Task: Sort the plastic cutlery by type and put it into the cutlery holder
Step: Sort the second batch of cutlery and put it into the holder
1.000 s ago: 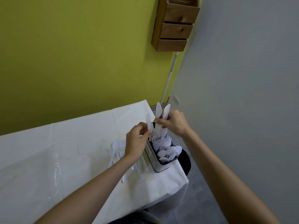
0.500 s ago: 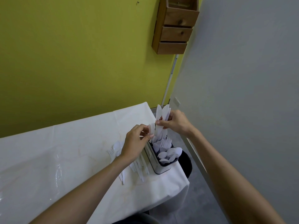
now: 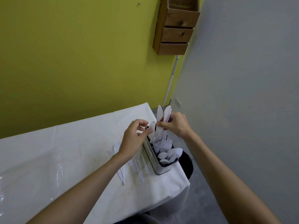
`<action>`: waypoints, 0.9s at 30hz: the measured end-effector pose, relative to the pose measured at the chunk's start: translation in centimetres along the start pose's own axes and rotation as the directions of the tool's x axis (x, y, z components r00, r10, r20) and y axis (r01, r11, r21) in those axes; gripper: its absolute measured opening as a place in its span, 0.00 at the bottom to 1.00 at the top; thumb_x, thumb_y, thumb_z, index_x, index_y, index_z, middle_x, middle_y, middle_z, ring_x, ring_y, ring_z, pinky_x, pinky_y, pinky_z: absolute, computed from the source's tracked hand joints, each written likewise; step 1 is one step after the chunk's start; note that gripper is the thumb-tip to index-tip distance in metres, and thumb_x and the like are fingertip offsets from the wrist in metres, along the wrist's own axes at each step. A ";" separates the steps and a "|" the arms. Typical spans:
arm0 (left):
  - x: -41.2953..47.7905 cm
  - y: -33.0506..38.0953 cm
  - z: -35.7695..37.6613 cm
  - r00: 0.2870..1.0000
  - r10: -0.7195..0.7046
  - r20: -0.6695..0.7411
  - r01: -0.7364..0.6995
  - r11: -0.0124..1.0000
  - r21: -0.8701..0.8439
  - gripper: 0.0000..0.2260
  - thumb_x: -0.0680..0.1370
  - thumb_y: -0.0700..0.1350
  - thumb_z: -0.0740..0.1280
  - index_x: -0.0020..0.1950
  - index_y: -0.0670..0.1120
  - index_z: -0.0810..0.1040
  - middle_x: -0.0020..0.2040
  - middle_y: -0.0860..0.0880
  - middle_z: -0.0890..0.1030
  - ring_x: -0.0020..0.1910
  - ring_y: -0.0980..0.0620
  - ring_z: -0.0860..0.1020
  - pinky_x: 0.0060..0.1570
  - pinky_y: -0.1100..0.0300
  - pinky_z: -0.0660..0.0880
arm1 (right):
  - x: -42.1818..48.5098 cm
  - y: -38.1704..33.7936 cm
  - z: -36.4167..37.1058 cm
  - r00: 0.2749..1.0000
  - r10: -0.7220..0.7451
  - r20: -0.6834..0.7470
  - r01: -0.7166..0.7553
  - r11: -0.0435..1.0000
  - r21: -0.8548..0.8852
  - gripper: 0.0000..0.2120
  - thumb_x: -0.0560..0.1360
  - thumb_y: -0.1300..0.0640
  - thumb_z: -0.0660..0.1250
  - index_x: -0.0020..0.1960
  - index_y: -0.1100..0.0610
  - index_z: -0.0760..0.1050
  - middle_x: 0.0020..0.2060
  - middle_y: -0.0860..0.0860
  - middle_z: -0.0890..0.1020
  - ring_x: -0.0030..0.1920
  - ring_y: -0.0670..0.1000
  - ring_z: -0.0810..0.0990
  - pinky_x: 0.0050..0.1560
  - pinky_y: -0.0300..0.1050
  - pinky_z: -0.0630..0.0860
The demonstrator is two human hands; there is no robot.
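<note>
A metal cutlery holder [image 3: 162, 170] stands at the table's right corner, with white spoons [image 3: 169, 155] in its near compartment and forks [image 3: 166, 141] behind them. My right hand [image 3: 175, 125] pinches several white plastic knives [image 3: 163, 113], blades up, over the holder's far end. My left hand [image 3: 133, 139] is just left of it, its fingertips closed on one white knife [image 3: 151, 128] that stands upright at the holder's far compartment. Loose white cutlery [image 3: 137, 168] lies on the table left of the holder, partly under my left wrist.
A white cloth covers the table [image 3: 64, 159], whose right edge drops off just past the holder. A dark bin [image 3: 188, 165] sits on the floor below that edge. A wooden wall rack [image 3: 176, 26] hangs above, near the grey wall [image 3: 242, 94].
My hands stayed over the holder's far end. My left hand's knife has come closer to the knives in my right hand; the view shifted slightly.
</note>
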State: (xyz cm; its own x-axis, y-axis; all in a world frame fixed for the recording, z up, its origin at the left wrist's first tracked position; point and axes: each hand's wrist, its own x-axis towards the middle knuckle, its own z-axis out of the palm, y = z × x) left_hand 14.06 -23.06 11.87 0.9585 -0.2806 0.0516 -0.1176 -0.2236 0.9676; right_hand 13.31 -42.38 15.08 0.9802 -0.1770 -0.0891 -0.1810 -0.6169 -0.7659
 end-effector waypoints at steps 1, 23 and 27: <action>0.4 0.6 -0.1 0.999 0.035 -0.008 -0.035 0.999 -0.005 0.11 0.75 0.52 0.70 0.56 0.51 0.77 0.53 0.55 0.79 0.50 0.58 0.77 0.46 0.66 0.74 | 0.0 0.0 0.0 1.000 0.002 0.006 -0.002 1.000 -0.002 0.09 0.68 0.51 0.78 0.41 0.57 0.84 0.34 0.51 0.86 0.34 0.47 0.85 0.44 0.47 0.82; 2.8 4.0 0.3 0.983 0.158 0.090 -0.152 0.986 -0.073 0.02 0.77 0.42 0.69 0.44 0.47 0.78 0.43 0.55 0.81 0.42 0.52 0.78 0.48 0.52 0.76 | 0.1 0.3 -0.7 0.994 -0.077 0.075 0.084 0.993 -0.088 0.06 0.66 0.54 0.75 0.39 0.56 0.82 0.33 0.51 0.84 0.33 0.45 0.78 0.39 0.49 0.78; 2.7 3.3 0.1 0.989 0.151 -0.005 -0.151 0.986 -0.072 0.03 0.78 0.42 0.67 0.44 0.48 0.77 0.44 0.54 0.82 0.45 0.55 0.79 0.48 0.55 0.76 | -0.1 0.5 -0.8 0.994 -0.092 0.052 0.090 0.996 0.028 0.06 0.69 0.58 0.75 0.44 0.58 0.82 0.36 0.47 0.86 0.39 0.45 0.84 0.43 0.47 0.82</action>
State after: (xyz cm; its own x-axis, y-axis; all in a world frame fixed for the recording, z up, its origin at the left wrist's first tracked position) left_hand 16.25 -24.61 15.18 0.9311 -0.3064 0.1979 -0.2416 -0.1114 0.9640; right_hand 13.04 -43.23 15.23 0.9955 -0.0793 -0.0517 -0.0894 -0.6086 -0.7885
